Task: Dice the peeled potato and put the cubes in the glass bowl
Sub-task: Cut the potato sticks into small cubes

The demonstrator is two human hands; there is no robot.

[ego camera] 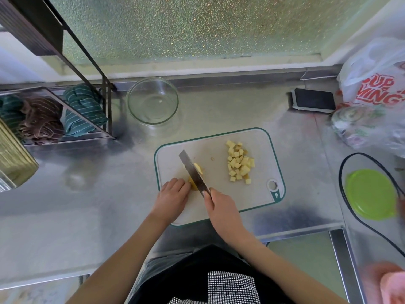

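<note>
The person's right hand (221, 205) is wrapping its fingers tight around the handle of one knife (194, 173). The blade is lying across the peeled potato (195, 175), pointing up and to the left. The left hand (172, 195) is curling its fingers down onto the near end of the potato, holding it in place on the cutting board (258, 150). There is one potato piece left under the blade, and it is sitting on the left half of the board.

One pile of potato cubes (240, 162) is sitting on the right half of the board, well apart from the knife. There are too many small cubes to count surely. One tiny scrap is lying between the pile and the blade.

One glass bowl (152, 100) is standing on the metal counter (76, 194) behind the board, up and to the left. No cubes are showing in it.

Off to the right, one green lid (370, 194) is lying flat, and one dark phone (313, 100) is resting near a plastic bag (377, 84).
</note>
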